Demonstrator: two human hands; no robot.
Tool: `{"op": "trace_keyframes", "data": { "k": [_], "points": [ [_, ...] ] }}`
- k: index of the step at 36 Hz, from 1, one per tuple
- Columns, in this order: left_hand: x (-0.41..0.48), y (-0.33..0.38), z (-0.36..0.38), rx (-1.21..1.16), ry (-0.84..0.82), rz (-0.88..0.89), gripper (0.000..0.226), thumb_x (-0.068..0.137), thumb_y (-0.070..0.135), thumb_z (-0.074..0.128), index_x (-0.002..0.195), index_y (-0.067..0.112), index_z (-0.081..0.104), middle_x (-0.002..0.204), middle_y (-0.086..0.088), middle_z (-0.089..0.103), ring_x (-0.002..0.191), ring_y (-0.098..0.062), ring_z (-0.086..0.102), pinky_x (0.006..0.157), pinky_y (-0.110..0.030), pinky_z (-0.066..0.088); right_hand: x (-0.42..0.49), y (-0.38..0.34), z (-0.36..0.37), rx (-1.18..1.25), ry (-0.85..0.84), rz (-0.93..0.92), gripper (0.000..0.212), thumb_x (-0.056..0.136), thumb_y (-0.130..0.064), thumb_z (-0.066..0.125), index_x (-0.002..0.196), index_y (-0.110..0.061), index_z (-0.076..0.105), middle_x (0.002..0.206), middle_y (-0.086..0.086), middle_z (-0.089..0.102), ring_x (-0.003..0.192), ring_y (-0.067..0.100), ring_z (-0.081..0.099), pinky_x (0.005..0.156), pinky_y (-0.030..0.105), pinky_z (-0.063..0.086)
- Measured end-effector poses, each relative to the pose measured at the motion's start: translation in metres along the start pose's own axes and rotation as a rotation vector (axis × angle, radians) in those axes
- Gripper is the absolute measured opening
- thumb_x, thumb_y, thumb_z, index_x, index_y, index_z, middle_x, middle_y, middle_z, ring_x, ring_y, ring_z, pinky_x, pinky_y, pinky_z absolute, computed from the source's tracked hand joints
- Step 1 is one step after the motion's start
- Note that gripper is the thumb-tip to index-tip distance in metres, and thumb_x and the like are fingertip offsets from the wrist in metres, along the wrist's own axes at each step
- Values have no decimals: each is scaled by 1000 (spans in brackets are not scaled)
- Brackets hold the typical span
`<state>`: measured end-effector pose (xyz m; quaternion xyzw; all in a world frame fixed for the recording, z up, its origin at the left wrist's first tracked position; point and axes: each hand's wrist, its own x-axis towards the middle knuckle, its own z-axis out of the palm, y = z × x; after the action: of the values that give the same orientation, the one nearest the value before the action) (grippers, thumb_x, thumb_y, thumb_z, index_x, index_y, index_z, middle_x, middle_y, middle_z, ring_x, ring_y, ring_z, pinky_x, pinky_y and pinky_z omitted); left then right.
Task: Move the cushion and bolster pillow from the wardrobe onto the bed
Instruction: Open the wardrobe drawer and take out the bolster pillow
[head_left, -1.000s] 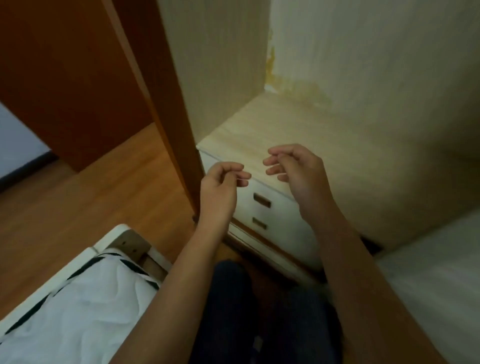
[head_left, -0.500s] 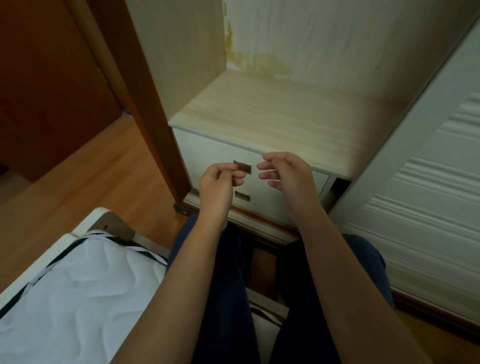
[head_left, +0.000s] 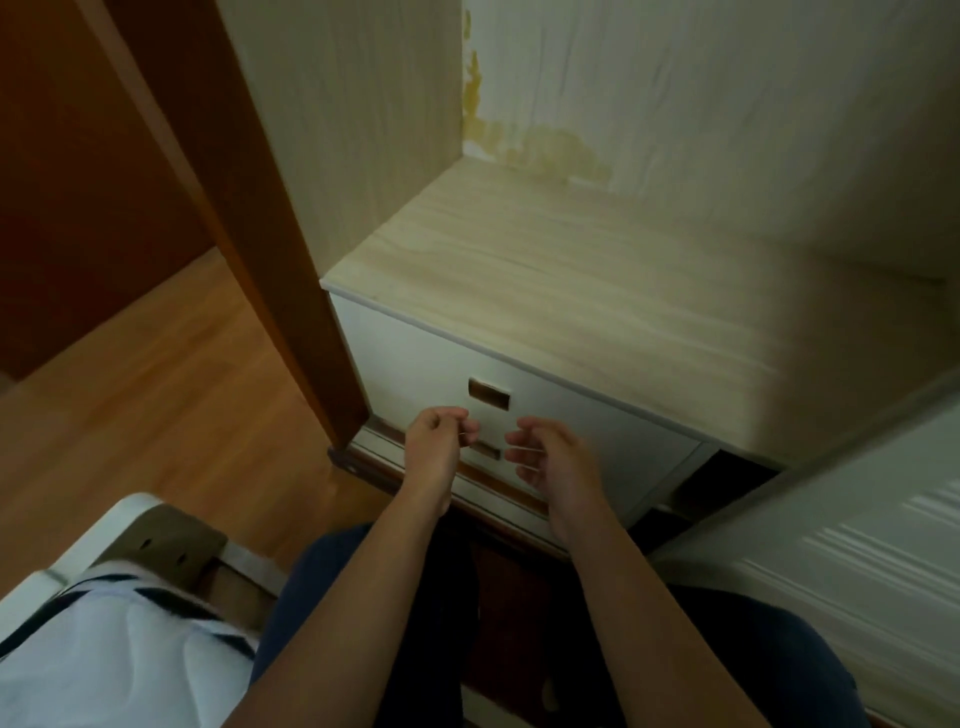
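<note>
**Empty hands at the open wardrobe**

The person stands facing the wardrobe (head_left: 597, 156), both forearms stretched forward and down. The left hand (head_left: 434, 449) has its fingers curled loosely inward, thumb near the fingertips, and holds nothing. The right hand (head_left: 558, 462) is half open, fingers bent and pointing toward the left hand, also holding nothing. The two hands are near each other but apart, in front of the white drawer unit (head_left: 519, 415) set into the wardrobe's base. Two recessed handles show on the drawer fronts: the upper handle (head_left: 488, 393) sits just above the hands, and the lower handle (head_left: 485, 451) shows between them.

The pale wood-grain shelf (head_left: 597, 291) above the drawers is bare, with a yellowish stain (head_left: 545, 148) at its back corner. Neither the cushion nor the bolster pillow appears anywhere in view.

The bed (head_left: 104, 660), with a white quilted mattress and dark trim, occupies the lower left corner beside the person's dark trousers (head_left: 363, 597). A white panelled door (head_left: 857, 571) stands at the right, over the orange wooden floor (head_left: 156, 405).
</note>
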<state>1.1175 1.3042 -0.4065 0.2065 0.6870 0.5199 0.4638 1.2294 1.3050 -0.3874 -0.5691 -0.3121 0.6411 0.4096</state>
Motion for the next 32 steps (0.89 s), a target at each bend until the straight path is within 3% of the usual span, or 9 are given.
{"op": "trace_keyframes", "data": {
  "k": [8, 13, 16, 21, 24, 26, 29, 32],
  "points": [
    [54, -24, 13, -9, -34, -23, 24, 93, 2, 36, 85, 11, 57, 73, -4, 62, 64, -12, 56, 42, -5, 40, 72, 18, 25, 66, -35, 121, 19, 93, -13, 44, 83, -16, 60, 76, 2, 66, 63, 12, 64, 59, 24, 45],
    [76, -43, 14, -68, 19, -119, 24, 93, 1, 36, 86, 9, 57, 73, -6, 61, 64, -13, 56, 54, -15, 47, 110, 37, 35, 135, -8, 259, 16, 94, -16, 46, 84, -15, 58, 76, 1, 65, 64, 12, 62, 56, 21, 48],
    [93, -40, 21, -87, 7, -136, 23, 93, 4, 38, 84, 15, 57, 76, -3, 63, 65, -10, 58, 54, -17, 44, 134, 48, 39, 201, 19, 320, 18, 94, -16, 44, 81, -13, 56, 79, 2, 62, 70, 13, 60, 65, 24, 48],
    [105, -40, 25, -118, -17, -213, 24, 94, 5, 38, 82, 16, 55, 78, -2, 64, 67, -9, 58, 56, -19, 45, 167, 64, 46, 276, 47, 385, 18, 96, -19, 42, 84, -12, 54, 92, 5, 60, 76, 15, 59, 66, 25, 48],
    [106, -40, 24, -124, -22, -226, 23, 94, 5, 38, 82, 16, 54, 81, -3, 62, 70, -10, 58, 53, -16, 43, 181, 74, 48, 395, 71, 436, 18, 96, -24, 45, 102, -8, 51, 105, 9, 57, 89, 19, 57, 85, 32, 48],
    [108, -40, 25, -142, -36, -231, 22, 93, 4, 39, 83, 15, 55, 83, -4, 63, 70, -10, 59, 48, -11, 45, 191, 78, 50, 456, 66, 451, 24, 95, -29, 45, 112, -11, 46, 96, 6, 56, 84, 17, 54, 77, 30, 46],
    [108, -39, 23, -150, -42, -218, 20, 92, 2, 40, 86, 13, 55, 82, -5, 62, 69, -10, 59, 43, -6, 43, 202, 82, 55, 509, 106, 460, 25, 93, -29, 49, 92, -5, 52, 85, 5, 52, 75, 14, 51, 68, 26, 42],
    [110, -40, 22, -162, -12, -199, 18, 92, 2, 39, 92, 9, 56, 82, -5, 62, 69, -10, 58, 43, -5, 42, 211, 83, 59, 609, 151, 489, 24, 90, -26, 54, 82, -4, 51, 88, 7, 52, 93, 18, 52, 79, 29, 41]
  ]
}}
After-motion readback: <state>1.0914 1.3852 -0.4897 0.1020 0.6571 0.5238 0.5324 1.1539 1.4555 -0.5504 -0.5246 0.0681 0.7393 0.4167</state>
